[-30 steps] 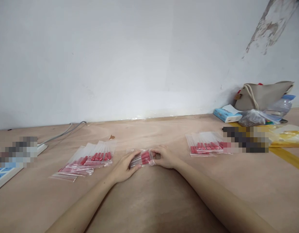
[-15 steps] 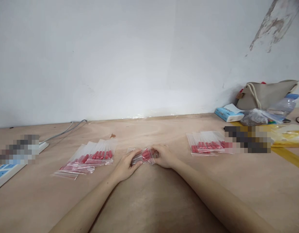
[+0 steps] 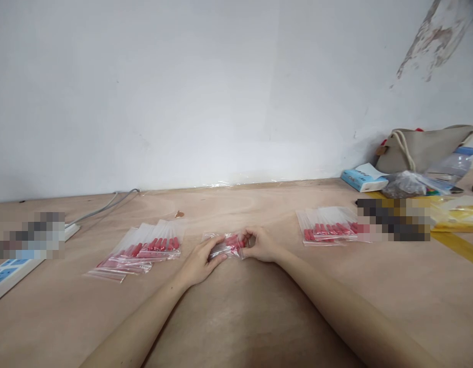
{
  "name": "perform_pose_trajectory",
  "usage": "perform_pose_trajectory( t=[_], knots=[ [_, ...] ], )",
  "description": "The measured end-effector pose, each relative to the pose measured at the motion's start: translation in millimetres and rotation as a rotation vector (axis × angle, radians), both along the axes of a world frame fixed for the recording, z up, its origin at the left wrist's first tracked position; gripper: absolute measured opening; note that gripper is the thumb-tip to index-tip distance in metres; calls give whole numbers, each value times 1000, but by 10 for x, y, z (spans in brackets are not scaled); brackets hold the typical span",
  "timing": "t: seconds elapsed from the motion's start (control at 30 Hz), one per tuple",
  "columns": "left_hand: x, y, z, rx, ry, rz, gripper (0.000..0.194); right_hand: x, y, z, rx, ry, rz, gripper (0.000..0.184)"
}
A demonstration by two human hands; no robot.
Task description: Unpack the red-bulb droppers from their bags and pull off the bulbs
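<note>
Low over the middle of the wooden table is a clear plastic bag with red pieces inside; what kind of pieces they are I cannot tell. My left hand grips the bag's left end between thumb and fingers. At the other end, my right hand pinches the bag beside the red pieces. To the left lies a fanned pile of clear bags holding similar red pieces. Another row of such bags lies to the right.
A white power strip with a grey cable sits at the left. At the back right are a blue tissue box, a grey bag and yellow packaging. A white wall bounds the table's far edge.
The red pieces shift slightly and the bag creases differently as my right fingers close in on its end. Both hands stay at the bag. The view turns a little.
</note>
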State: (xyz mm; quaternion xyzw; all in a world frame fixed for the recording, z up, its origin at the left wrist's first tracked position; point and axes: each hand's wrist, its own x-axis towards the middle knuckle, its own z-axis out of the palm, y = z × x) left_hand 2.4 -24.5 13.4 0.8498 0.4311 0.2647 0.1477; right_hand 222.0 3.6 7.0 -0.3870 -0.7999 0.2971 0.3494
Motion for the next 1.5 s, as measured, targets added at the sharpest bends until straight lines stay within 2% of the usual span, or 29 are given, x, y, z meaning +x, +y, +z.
perform_pose_trajectory(
  t=[0.13,0.23,0.33,0.43,0.57,0.63,0.73,0.87,0.93,1.03,1.17,1.3,1.4,1.5],
  knots=[
    [-9,5,-11,5,0,-1,42,223,39,61,-84,-4,30,18],
    [-12,10,-13,8,14,-1,42,347,43,88,-15,-50,27,27],
    [-11,11,-7,10,36,1,41,357,41,67,37,-73,76,26],
    [-16,5,5,46,51,17,41,344,64,34,-36,12,128,20],
    [-25,-5,17,102,91,91,39,471,133,28,-185,170,50,20],
    [-24,-5,16,117,104,121,38,584,161,37,-205,230,-9,23],
    [-18,2,6,141,103,132,37,729,159,48,-94,295,-159,25],
    [-12,10,-2,156,99,128,37,795,83,30,263,173,-415,16],
    [-10,8,2,150,102,127,37,783,40,-9,412,59,-436,14],
    [-11,3,8,144,108,127,36,737,-7,-100,480,-63,-390,16],
    [-18,8,2,136,112,119,37,667,-45,-200,439,-199,-382,18],
    [-24,14,-7,135,125,132,36,627,-70,-210,368,-234,-412,21],
    [-23,15,-5,129,126,130,35,613,-68,-189,284,-181,-474,21],
    [-18,14,1,118,125,131,35,603,-37,-168,155,-32,-570,22]
  ],
)
